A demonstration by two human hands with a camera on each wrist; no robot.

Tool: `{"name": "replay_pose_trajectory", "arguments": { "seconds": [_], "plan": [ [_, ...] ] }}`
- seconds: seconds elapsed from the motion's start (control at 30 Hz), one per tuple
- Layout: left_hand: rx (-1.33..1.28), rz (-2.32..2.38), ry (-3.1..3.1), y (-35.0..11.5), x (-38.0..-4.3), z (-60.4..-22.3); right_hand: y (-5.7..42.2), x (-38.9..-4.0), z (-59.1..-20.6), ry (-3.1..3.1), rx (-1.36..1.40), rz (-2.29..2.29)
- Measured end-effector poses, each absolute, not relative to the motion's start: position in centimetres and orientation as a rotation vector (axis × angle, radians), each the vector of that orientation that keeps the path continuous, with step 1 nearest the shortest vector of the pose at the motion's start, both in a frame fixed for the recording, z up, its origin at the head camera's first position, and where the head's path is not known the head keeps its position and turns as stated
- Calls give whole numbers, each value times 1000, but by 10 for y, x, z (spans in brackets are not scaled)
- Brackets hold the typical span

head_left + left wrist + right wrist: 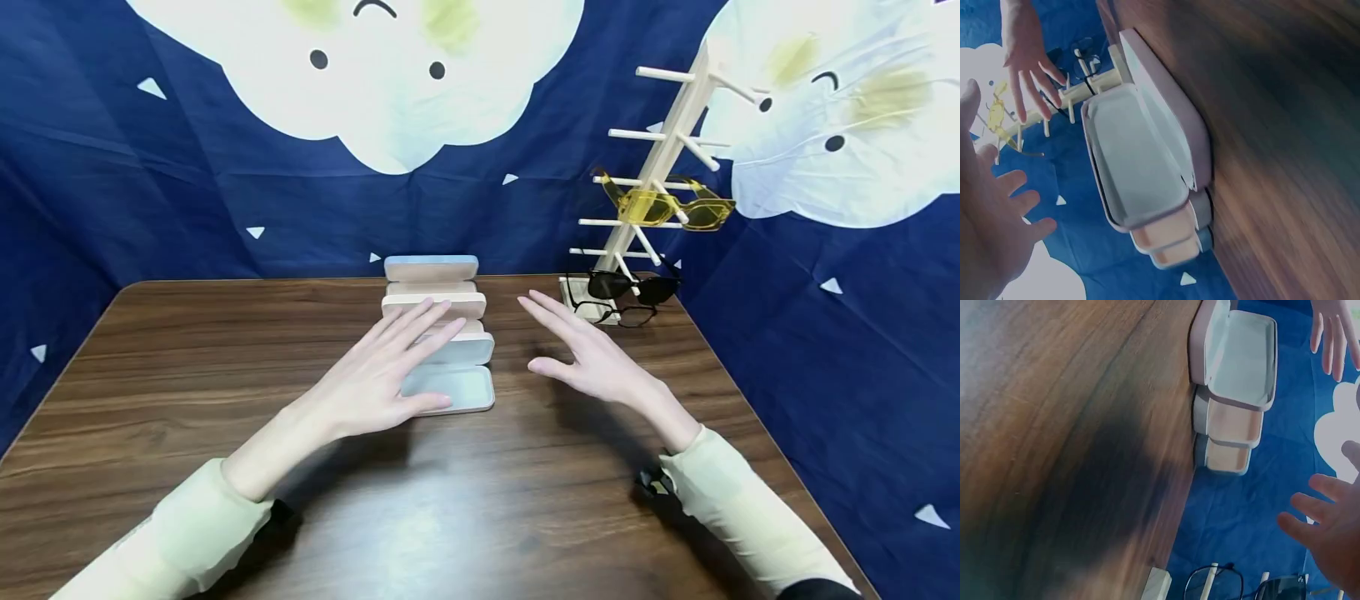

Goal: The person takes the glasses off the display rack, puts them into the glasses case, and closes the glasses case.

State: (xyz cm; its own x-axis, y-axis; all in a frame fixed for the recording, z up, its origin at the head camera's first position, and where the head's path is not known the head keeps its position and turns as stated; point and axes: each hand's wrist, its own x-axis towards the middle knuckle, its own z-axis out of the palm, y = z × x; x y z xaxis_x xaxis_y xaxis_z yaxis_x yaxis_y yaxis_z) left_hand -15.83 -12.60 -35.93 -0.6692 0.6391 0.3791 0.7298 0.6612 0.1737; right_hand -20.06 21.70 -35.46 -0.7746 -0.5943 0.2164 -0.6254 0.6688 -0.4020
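Note:
Three open glasses cases stand in a row, lids raised. The front case (465, 389) is pale blue-grey inside; the middle case (467, 307) and rear case (431, 269) have pinkish linings. Above the left part of this row my left hand (381, 377) is spread, fingers straight, palm down, partly hiding the cases. My right hand (600, 358) hovers over the table right of them, fingers extended and thumb apart. It is nearest the wooden glasses stand (678, 133). Both hands hold nothing. In the left wrist view the front case (1135, 150) shows nothing inside it.
On the stand hang yellow sunglasses (705, 215) and, low down, black sunglasses (609, 285) and thin black-rimmed eyeglasses (617, 312). Pegs stick out on several sides. A blue cloth (315, 208) with cloud prints hangs behind the brown wooden table (187, 350).

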Motion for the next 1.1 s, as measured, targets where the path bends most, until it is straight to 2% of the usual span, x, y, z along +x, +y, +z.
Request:
{"name": "replay_pose_trajectory", "arguments": {
  "seconds": [0.37, 1.1],
  "plan": [
    [-1114, -664, -2550, -92, -165, -360, 244, -197, -358, -2698, 955, 936],
    [-923, -1122, -2707, 6, -196, -360, 305, -192, -376, -2601, 621, 1394]
  ]
}}
